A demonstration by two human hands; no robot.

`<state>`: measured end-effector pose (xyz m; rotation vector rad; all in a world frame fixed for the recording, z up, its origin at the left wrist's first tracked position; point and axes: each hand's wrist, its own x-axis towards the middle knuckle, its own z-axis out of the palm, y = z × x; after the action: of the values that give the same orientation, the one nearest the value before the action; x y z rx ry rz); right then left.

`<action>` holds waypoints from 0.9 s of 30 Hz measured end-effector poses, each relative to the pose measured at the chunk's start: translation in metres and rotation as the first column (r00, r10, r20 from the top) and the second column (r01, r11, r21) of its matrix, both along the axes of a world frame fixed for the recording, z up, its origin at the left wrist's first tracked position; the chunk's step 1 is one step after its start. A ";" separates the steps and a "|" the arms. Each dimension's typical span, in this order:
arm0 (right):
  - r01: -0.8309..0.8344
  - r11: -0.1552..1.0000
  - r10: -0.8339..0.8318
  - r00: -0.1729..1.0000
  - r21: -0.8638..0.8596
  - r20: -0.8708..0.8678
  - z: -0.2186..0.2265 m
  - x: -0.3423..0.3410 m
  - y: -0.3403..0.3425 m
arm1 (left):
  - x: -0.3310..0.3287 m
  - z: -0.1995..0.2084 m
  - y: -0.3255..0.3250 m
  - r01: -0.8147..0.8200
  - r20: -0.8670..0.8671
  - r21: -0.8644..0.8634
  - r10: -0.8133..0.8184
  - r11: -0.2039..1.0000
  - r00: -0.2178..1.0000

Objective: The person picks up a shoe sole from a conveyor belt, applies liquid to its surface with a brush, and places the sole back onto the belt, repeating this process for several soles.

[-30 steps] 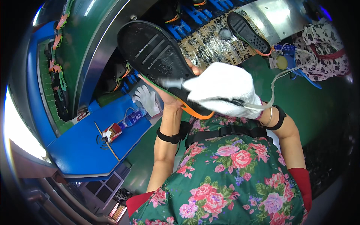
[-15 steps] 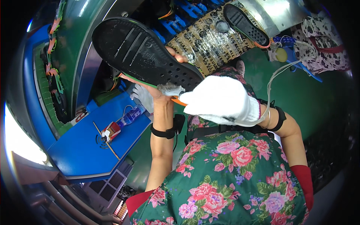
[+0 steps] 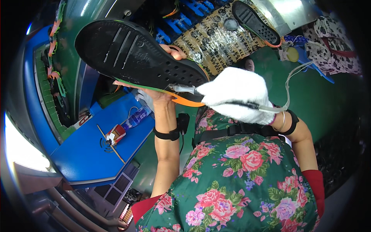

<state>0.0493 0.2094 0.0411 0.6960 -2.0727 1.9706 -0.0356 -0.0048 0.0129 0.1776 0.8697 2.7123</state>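
A black shoe sole (image 3: 131,58), with slots in its wide part, small round holes in its narrow part and a green-and-orange rim, is held up in front of me. My bare left hand (image 3: 156,94) grips it from beneath, its fingertips curling over the far edge. In a white knitted glove, my right hand (image 3: 237,94) is closed around a brush (image 3: 182,89) joined to a thin clear hose. The brush tip lies against the sole's near edge, by the holes. The gloved fingers hide most of its handle.
Another sole (image 3: 257,23) lies on a taped cardboard surface (image 3: 212,50) beside a round clear lid-like piece. To the left, a blue table (image 3: 85,158) bears a bottle (image 3: 137,118), a red packet and a stick. A conveyor with shoe parts runs at far left. Patterned cloth hangs at right.
The sole has shifted left and turned a little, showing more of its orange rim. My right hand has moved slightly right, the brush staying at the sole's near edge.
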 end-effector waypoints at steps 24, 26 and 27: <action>0.016 0.999 -0.020 0.997 0.050 0.077 -0.002 0.004 0.006 | -0.023 0.001 -0.006 0.178 -0.217 -0.033 -0.181 0.984 0.959; 0.019 0.998 -0.020 1.000 0.053 0.016 -0.003 0.006 0.005 | -0.023 0.001 -0.005 0.162 -0.196 -0.033 -0.165 0.986 0.967; 0.023 0.998 -0.021 0.999 0.058 -0.043 -0.002 0.008 0.004 | -0.024 0.000 -0.004 0.162 -0.194 -0.030 -0.165 0.986 0.967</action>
<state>0.0568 0.2135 0.0391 0.7173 -2.1119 1.8736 -0.0595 -0.0089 0.0129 0.4992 0.8847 2.5645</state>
